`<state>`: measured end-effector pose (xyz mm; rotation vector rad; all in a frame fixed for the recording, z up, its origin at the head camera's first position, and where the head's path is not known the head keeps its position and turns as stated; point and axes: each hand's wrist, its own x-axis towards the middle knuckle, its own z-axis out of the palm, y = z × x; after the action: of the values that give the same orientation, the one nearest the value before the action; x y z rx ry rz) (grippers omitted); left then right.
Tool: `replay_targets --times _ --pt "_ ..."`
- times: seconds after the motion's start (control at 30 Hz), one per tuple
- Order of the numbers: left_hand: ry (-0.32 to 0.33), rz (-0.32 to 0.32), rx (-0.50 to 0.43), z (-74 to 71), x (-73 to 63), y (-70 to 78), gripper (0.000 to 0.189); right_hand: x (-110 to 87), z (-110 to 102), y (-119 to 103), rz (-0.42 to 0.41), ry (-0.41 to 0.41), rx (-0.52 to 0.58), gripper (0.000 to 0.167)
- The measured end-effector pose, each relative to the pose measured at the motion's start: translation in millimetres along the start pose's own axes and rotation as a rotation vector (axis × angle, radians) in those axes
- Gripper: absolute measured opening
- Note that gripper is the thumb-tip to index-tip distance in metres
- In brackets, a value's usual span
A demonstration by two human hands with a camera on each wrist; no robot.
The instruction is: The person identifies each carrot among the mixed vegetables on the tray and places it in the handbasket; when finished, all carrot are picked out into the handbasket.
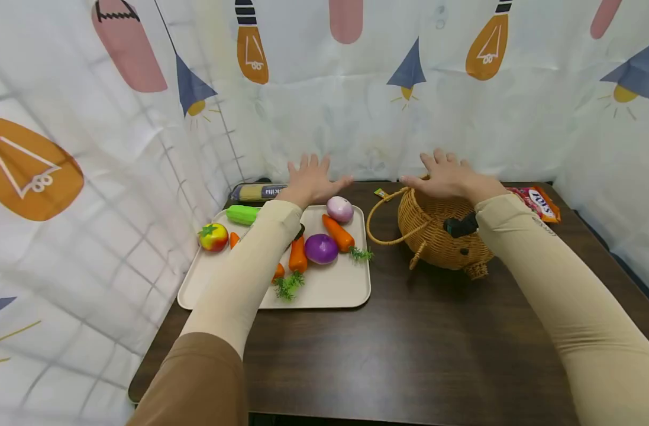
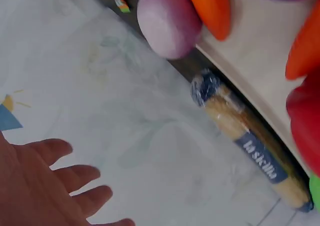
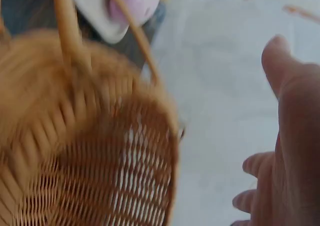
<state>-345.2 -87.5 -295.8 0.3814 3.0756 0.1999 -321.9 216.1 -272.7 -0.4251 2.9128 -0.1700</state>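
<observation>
My left hand is raised with spread fingers behind the beige tray, in front of the curtain, holding nothing. Nearest to it are a toy purple-and-white onion and a pack of pasta behind the tray. My right hand, also spread, hangs over the rim of a wicker basket; the right wrist view shows its fingers beside the basket's opening, gripping nothing. The basket's looped handle leans to the left. Part of the basket is hidden by my right arm.
On the tray lie several toy carrots, a purple round vegetable, a green vegetable and a red-yellow fruit. A red candy bag lies at the back right, a small packet behind the basket. Curtains border the table.
</observation>
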Motion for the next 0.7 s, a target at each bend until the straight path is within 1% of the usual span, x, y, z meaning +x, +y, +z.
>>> replay_targets --times 0.1,0.17,0.23,0.3,0.37,0.5,0.6,0.7 --pt "0.036 0.045 -0.004 11.3 -12.1 -10.4 0.085 -9.1 8.3 -9.9 -0.057 0.077 0.011 0.098" --pt "0.065 0.056 -0.028 17.6 -23.7 -20.7 0.073 -16.2 15.8 -18.1 -0.106 0.150 0.021 0.092" --pt "0.112 0.048 -0.066 20.8 -37.4 -33.6 0.063 -23.3 23.2 -27.2 -0.155 0.221 0.035 0.086" --pt "0.173 0.020 -0.125 20.9 -52.2 -47.9 0.055 -30.3 30.3 -37.0 -0.188 0.281 0.071 0.078" --pt "0.256 -0.008 -0.198 20.6 -67.0 -61.2 0.050 -37.3 37.8 -45.7 -0.205 0.323 0.122 0.070" --pt "0.473 -0.036 -0.311 22.7 -92.5 -86.2 0.040 -47.9 54.4 -64.6 -0.251 0.420 0.228 0.055" --pt "0.631 -0.063 -0.377 24.4 -108.0 -101.0 0.035 -51.3 70.2 -77.7 -0.333 0.541 0.284 0.044" --pt "0.796 -0.091 -0.453 25.5 -120.6 -113.9 0.030 -49.4 88.3 -89.8 -0.413 0.653 0.329 0.035"
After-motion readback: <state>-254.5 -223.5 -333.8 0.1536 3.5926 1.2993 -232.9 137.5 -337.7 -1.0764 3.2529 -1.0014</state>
